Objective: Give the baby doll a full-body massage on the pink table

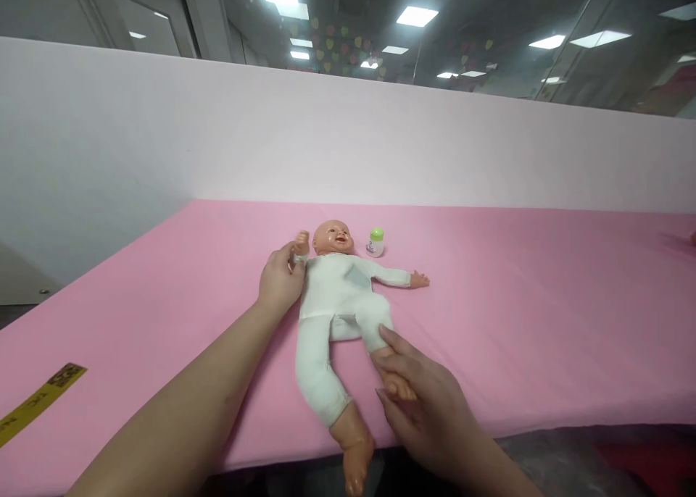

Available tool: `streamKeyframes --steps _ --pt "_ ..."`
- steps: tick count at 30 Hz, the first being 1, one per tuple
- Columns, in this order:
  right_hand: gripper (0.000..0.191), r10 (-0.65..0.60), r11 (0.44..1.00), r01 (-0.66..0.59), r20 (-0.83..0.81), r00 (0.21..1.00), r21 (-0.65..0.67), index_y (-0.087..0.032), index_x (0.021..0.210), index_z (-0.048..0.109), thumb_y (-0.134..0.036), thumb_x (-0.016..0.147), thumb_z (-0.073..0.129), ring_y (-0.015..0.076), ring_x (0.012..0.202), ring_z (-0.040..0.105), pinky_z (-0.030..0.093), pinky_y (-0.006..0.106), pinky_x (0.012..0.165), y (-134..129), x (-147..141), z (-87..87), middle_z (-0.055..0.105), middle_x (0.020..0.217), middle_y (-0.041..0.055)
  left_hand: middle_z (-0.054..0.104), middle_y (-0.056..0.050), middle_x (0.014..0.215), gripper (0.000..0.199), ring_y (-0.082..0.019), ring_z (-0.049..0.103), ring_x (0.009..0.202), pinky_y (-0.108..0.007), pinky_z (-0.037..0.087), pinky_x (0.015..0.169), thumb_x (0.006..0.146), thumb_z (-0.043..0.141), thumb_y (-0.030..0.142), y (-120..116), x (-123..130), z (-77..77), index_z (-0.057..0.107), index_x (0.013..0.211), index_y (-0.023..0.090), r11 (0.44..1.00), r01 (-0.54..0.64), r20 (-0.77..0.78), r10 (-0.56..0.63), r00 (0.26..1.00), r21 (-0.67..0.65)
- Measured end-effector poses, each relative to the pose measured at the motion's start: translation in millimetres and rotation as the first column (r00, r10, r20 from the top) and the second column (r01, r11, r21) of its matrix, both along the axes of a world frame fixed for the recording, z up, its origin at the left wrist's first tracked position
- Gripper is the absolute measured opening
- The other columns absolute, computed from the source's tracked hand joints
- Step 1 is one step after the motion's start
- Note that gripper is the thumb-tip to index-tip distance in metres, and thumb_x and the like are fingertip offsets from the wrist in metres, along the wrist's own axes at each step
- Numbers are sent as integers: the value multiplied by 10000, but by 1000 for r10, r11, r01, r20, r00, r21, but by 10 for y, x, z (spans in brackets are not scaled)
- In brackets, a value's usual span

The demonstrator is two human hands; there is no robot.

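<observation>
On the pink-covered table (516, 323), our doll (345, 287) lies face up, its head towards the white wall (380, 142) and one foot (359, 461) reaching past the near edge. Our left hand (281, 283) has its grip closed around the raised wrist (300, 256); our right hand (435, 403) has its grip curled around the bent leg's lower part (383, 359), though we cannot tell how firmly either one presses. We would do best with soft, even pressure, the limbs guided by their natural bend rather than tugged, and the left hand as an anchor so that the body doesn't slide or twist. The green-lidded jar (375, 245) stands upright beside the head, so any large swing of the near arm (394, 276) could knock it.
</observation>
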State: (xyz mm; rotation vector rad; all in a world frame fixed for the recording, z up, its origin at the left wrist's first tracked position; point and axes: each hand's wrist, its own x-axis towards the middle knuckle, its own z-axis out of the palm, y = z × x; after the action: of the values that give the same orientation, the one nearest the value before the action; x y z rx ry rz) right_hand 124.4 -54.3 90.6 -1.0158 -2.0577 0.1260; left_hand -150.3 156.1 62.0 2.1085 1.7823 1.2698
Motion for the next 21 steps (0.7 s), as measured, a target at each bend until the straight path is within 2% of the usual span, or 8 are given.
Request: streamKeyframes --steps 2,4,7,10,13,15,18,21 --pt "466 -2 1000 2 41 999 -2 -245 1311 612 -78 877 588 278 1333 667 631 344 1011 -148 50 -45 608 1530 138 711 -97 1165 438 -281 683 1018 -409 556 868 956 568 326 68 -84 -23 616 1388 269 993 -71 207 90 974 -97" --pt "491 6 1000 -7 67 998 4 -248 1295 633 -71 839 587 276 1223 737 655 340 959 -267 79 -87 641 1493 135 723 -83 1117 388 -253 703 916 -381 566 786 946 579 345 136 -151 -57 608 1323 258 969 -122 384 198 902 -214" --pt "467 28 1000 -29 78 997 12 -257 1233 653 -74 810 575 260 1094 791 675 320 886 -370 76 -144 698 1418 119 721 -94 1095 335 -240 715 880 -371 577 753 926 589 330 213 -210 -111 597 1248 235 930 -148 529 317 787 -337" --pt "452 84 996 -81 93 992 -31 -252 1210 650 -87 794 583 255 1124 781 670 297 883 -397 52 -183 729 1370 110 720 -105 1088 330 -250 728 906 -381 592 762 914 608 324 249 -239 -139 573 1230 235 915 -141 585 354 730 -377" --pt "474 135 981 -113 141 981 -155 -246 1202 653 -75 766 578 254 1209 745 655 297 927 -387 36 -192 724 1379 102 719 -112 1102 374 -262 739 939 -399 604 790 909 624 327 254 -258 -140 543 1265 245 912 -127 600 355 717 -389" --pt "475 144 971 -108 160 977 -215 -247 1198 659 -69 765 573 248 1198 751 653 300 934 -379 31 -187 713 1398 98 719 -113 1107 406 -267 742 945 -413 608 808 901 628 311 252 -263 -136 532 1289 246 908 -127 607 366 705 -400" --pt "445 134 976 -109 125 983 -190 -247 1205 661 -87 797 584 243 1182 758 654 296 940 -372 26 -168 719 1385 96 718 -112 1130 417 -265 738 929 -420 603 803 895 624 291 245 -259 -133 537 1300 241 909 -154 607 377 699 -387" --pt "412 97 990 -89 67 993 -114 -249 1212 651 -101 832 595 239 1209 745 647 273 949 -353 19 -99 718 1386 98 720 -96 1153 373 -249 725 915 -392 584 784 910 615 317 223 -237 -123 559 1272 246 931 -192 546 339 766 -310"
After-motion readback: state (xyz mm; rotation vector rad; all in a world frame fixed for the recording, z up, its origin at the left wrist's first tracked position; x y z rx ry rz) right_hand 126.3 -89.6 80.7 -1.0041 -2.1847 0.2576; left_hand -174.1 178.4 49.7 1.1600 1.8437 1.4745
